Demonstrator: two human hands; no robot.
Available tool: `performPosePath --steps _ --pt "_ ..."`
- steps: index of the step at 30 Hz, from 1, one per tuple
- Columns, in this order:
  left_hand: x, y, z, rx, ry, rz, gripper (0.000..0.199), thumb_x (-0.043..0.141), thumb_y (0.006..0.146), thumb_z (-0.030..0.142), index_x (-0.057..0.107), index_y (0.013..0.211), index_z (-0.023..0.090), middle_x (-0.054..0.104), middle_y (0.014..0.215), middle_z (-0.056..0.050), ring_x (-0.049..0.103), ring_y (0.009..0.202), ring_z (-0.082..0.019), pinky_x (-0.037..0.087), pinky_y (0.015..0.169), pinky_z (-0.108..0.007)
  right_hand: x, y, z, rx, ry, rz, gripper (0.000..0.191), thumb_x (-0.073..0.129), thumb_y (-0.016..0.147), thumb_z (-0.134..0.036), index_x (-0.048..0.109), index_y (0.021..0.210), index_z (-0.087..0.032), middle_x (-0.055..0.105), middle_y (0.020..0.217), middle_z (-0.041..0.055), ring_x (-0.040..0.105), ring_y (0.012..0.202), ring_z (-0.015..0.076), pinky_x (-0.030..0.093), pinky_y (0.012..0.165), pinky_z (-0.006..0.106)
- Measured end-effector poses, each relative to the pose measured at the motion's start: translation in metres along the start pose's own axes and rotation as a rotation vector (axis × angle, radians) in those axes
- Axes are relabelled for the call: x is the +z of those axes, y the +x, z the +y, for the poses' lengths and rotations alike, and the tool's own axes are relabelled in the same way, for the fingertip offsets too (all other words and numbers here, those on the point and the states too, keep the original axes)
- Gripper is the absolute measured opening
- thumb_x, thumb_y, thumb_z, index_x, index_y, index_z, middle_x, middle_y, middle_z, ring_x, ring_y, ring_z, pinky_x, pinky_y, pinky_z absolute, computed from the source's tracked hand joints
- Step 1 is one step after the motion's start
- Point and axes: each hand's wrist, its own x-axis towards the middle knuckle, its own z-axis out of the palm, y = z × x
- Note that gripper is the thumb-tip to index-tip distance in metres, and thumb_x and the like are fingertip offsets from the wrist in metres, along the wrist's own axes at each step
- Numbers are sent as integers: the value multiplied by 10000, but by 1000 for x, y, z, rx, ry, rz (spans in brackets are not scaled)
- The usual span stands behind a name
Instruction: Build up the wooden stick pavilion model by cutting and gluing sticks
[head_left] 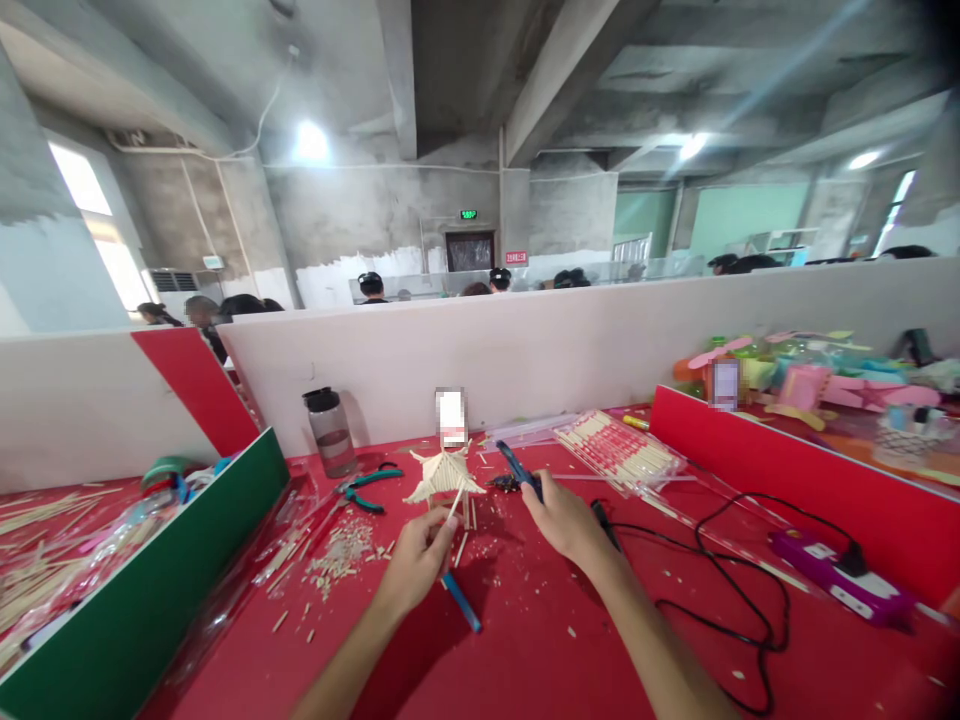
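My left hand [421, 552] pinches a thin pale wooden stick [455, 500], held up in front of a small pavilion-like model [442, 474] of pale sticks. The model has a ribbed, pointed roof with upturned corners and stands on stick legs, partly hidden by the hand. My right hand [564, 520] is closed around a slim dark blue tool [516, 464], to the right of the model. Its kind is unclear, as the fingers cover its lower part. Beneath its side lies a small dark lump [504, 483]. A blue pen-like object [461, 603] rests below my left hand.
Teal-handled pliers [367, 490] and a bottle [330, 432] stand left, near scattered stick offcuts [341, 550]. Bundled sticks [619, 450] lie right. A black cord [701, 545] runs to a purple power strip [840, 578]. Green [150, 580] and red [795, 490] dividers flank the table.
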Motion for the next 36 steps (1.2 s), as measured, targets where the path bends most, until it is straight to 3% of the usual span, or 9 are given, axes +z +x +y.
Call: performPosePath --steps 9,16,23,36 --pt "6 6 -8 -20 -24 -17 589 472 890 664 599 1028 106 444 408 77 371 343 -98 296 385 -197 22 -18 -16 -20 -296 -81 479 506 898 -400 565 1218 -49 592 1226 259 542 1174 393 468 875 451" --pt "6 11 -15 -10 4 -20 586 460 904 646 605 1056 99 483 440 59 389 358 -99 296 394 -197 30 -16 -14 -94 -335 -85 361 508 852 -203 585 1185 -86 575 1242 216 513 1200 351 482 863 412" --pt "5 13 -14 -36 -19 -5 607 497 886 635 621 1125 90 466 410 70 384 349 -103 298 397 -200 31 -11 -14 -166 -299 -21 315 512 907 -270 593 1172 -120 620 1179 185 555 1143 327 466 880 385" --pt "5 12 -5 -47 -27 0 598 536 844 668 645 1010 105 406 396 86 372 349 -102 279 387 -200 31 -10 -13 -187 -257 -50 302 543 913 -293 597 1168 -140 655 1151 171 586 1128 318 468 882 371"
